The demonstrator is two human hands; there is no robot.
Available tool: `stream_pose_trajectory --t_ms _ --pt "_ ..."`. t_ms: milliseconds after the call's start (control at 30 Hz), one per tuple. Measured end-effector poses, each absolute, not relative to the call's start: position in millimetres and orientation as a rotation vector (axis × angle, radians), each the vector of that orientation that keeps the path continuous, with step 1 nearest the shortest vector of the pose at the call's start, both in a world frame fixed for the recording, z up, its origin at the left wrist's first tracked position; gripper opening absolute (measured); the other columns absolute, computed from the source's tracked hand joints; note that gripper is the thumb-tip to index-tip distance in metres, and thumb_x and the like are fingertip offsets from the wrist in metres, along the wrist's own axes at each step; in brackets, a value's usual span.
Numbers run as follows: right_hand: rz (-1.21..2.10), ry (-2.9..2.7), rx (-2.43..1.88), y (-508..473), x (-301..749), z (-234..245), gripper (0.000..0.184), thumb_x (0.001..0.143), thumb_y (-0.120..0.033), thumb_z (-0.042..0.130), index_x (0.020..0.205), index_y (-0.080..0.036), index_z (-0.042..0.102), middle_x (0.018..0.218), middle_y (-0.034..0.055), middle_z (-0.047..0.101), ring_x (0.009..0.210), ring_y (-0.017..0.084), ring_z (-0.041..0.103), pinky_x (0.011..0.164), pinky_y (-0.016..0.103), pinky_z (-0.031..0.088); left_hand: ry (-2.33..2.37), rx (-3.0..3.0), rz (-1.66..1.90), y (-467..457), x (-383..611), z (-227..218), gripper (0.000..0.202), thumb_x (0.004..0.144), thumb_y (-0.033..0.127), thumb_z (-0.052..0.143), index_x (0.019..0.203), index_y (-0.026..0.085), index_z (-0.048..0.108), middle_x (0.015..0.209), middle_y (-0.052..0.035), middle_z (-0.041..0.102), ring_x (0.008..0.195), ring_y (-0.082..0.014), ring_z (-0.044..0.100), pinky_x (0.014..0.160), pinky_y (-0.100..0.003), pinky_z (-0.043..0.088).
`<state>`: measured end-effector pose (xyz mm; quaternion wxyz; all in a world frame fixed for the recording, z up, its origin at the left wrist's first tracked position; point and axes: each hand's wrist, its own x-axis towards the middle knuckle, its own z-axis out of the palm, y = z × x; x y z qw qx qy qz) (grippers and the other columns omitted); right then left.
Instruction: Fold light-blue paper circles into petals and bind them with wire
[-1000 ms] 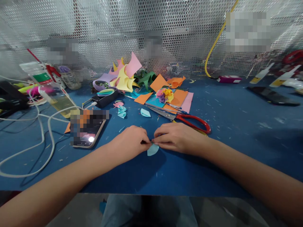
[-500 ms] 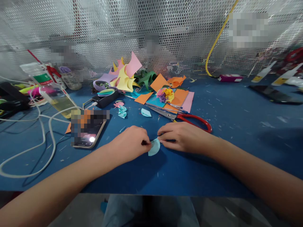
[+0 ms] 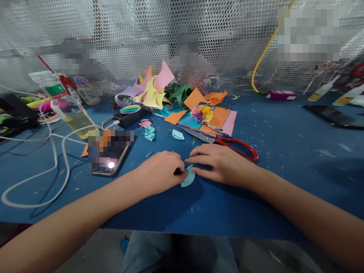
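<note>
A small light-blue paper piece (image 3: 188, 179) with a rounded edge sits between my hands, low over the blue table. The fingertips of my left hand (image 3: 166, 170) are pinched on its left side. My right hand (image 3: 217, 161) touches the paper's right edge with its thumb, its fingers stretched out and apart. Just behind my right hand lie scissors (image 3: 237, 146) with red handles. Farther back are a folded light-blue paper petal (image 3: 178, 134) and crumpled light-blue paper (image 3: 149, 132).
A phone (image 3: 113, 159) and a looping white cable (image 3: 66, 167) lie on the left, near a tilted bottle (image 3: 71, 113). Coloured paper scraps (image 3: 153, 93) and a paper flower (image 3: 201, 113) are at the back. Glue bottles (image 3: 324, 89) and a dark phone (image 3: 332, 115) lie far right.
My right fingers have spread apart, with the index finger lifted off the paper. My left hand keeps its pinch. The whole view has shifted slightly.
</note>
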<state>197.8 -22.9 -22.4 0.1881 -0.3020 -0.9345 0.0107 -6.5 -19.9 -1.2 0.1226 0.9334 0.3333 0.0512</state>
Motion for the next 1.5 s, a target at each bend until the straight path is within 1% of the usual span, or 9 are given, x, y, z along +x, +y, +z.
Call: stream_pose_trajectory --t_ms 233,433,600,667,833,1033,1167,1333,1500 --pt "0.190 -2.662 -0.814 -21 197 -26 0.021 0.087 -0.027 0.048 0.090 -0.018 0.067 0.096 0.0058 0.064 0.087 0.017 0.058 0.079 0.030 0.046 1.053 2.717 0.142 -22 -5 0 0.019 0.081 0.029 0.051 0.081 0.020 0.067 0.079 -0.0025 0.062 0.073 -0.0171 0.059 0.063 -0.026 0.042" --pt "-0.040 -2.802 -0.692 -23 198 -20 0.022 0.088 -0.024 0.046 0.090 -0.019 0.068 0.097 0.0067 0.065 0.086 0.019 0.058 0.077 0.034 0.045 1.025 2.803 0.051 -25 -4 1 0.023 0.083 0.024 0.048 0.077 0.019 0.070 0.084 -0.0031 0.064 0.075 -0.0169 0.062 0.058 -0.024 0.040" --pt "-0.230 -2.884 -0.617 -26 194 -18 0.028 0.089 -0.023 0.042 0.080 -0.016 0.068 0.083 0.0068 0.065 0.077 0.019 0.058 0.071 0.035 0.046 1.037 2.901 0.005 -30 -2 3 0.029 0.084 0.027 0.045 0.074 0.016 0.070 0.081 -0.0052 0.065 0.070 -0.0175 0.062 0.050 -0.024 0.035" --pt "-0.212 -2.858 -0.659 -25 196 -17 0.028 0.089 -0.024 0.043 0.077 -0.017 0.068 0.084 0.0067 0.066 0.079 0.019 0.058 0.072 0.034 0.045 1.060 2.915 -0.016 -31 -2 4 0.030 0.084 0.028 0.045 0.073 0.016 0.070 0.079 -0.0052 0.064 0.068 -0.0177 0.062 0.049 -0.024 0.034" --pt "-0.019 -2.720 -0.802 -23 203 -19 0.021 0.086 -0.026 0.048 0.079 -0.018 0.067 0.088 0.0051 0.066 0.080 0.017 0.059 0.074 0.031 0.046 1.075 2.862 0.038 -28 -5 4 0.028 0.082 0.028 0.047 0.069 0.017 0.069 0.076 -0.0039 0.064 0.068 -0.0168 0.060 0.051 -0.024 0.036" --pt "0.188 -2.598 -0.937 -20 199 -27 0.021 0.086 -0.028 0.050 0.099 -0.018 0.064 0.097 0.0068 0.063 0.088 0.017 0.058 0.079 0.031 0.046 1.178 2.682 0.204 -21 -4 -4 0.016 0.078 0.026 0.050 0.076 0.020 0.065 0.080 -0.0012 0.063 0.070 -0.0170 0.059 0.055 -0.025 0.039" --pt "0.242 -2.615 -0.890 -20 196 -28 0.019 0.087 -0.025 0.048 0.092 -0.019 0.065 0.094 0.0064 0.063 0.086 0.017 0.059 0.078 0.030 0.046 1.166 2.711 0.184 -22 -2 -7 0.013 0.078 0.023 0.050 0.077 0.019 0.063 0.081 -0.0007 0.063 0.069 -0.0168 0.060 0.054 -0.024 0.038" --pt "0.203 -2.598 -0.864 -25 195 -23 0.017 0.083 -0.022 0.052 0.093 -0.020 0.066 0.094 0.0063 0.064 0.086 0.018 0.059 0.078 0.031 0.047 1.153 2.822 0.157 -25 -1 -3 0.016 0.082 0.024 0.046 0.081 0.016 0.061 0.085 -0.0026 0.062 0.074 -0.0177 0.061 0.055 -0.024 0.040" --pt "0.257 -2.440 -0.909 -28 193 -20 0.012 0.082 -0.018 0.052 0.087 -0.019 0.063 0.090 0.0052 0.064 0.083 0.016 0.059 0.076 0.028 0.047 1.190 2.749 0.339 -25 -3 2 0.013 0.081 0.024 0.049 0.082 0.017 0.059 0.086 -0.0011 0.061 0.073 -0.0155 0.059 0.060 -0.025 0.042"
